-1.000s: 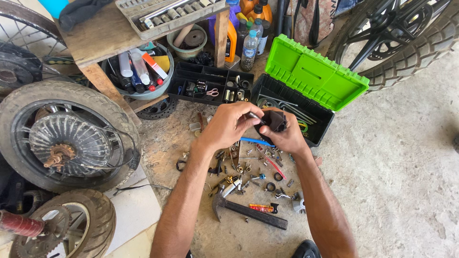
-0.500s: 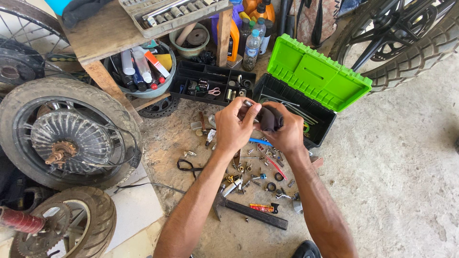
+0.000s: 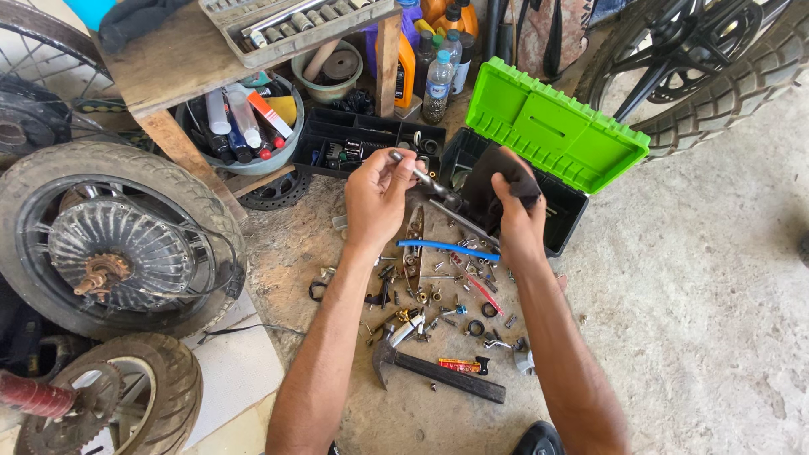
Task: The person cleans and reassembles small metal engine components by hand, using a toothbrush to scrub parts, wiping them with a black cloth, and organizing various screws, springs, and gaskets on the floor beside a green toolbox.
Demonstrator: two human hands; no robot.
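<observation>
The left hand (image 3: 377, 198) pinches the upper end of a metal rod (image 3: 421, 179) between thumb and fingertips, the other fingers curled loosely below, and the rod slants down from that grip toward the right hand (image 3: 516, 221). The right hand is closed around a dark rag (image 3: 495, 187), which is bunched over the rod's lower end, so where the rod stops cannot be seen. Both hands are held above the ground, close together, with the rod bridging the gap between them. Just behind the rag stands a black toolbox (image 3: 566, 221) with its green lid (image 3: 552, 126) thrown open. Behind the left hand lies a black parts tray (image 3: 371, 139) with small compartments, and further back to its left a round tub (image 3: 244, 135) holding tubes and cans. Directly under the grip the floor is strewn with small hardware: a blue tube (image 3: 447, 247) lies crosswise just below the two wrists, with bolts, washers and nuts scattered beneath it. Nearer the person, below the forearms, a hammer (image 3: 438, 371) lies flat with its head to the left. Well off to the left of the left arm a wheel (image 3: 114, 240) with its tyre lies on the ground, and a smaller wheel (image 3: 126, 404) sits nearer the person
</observation>
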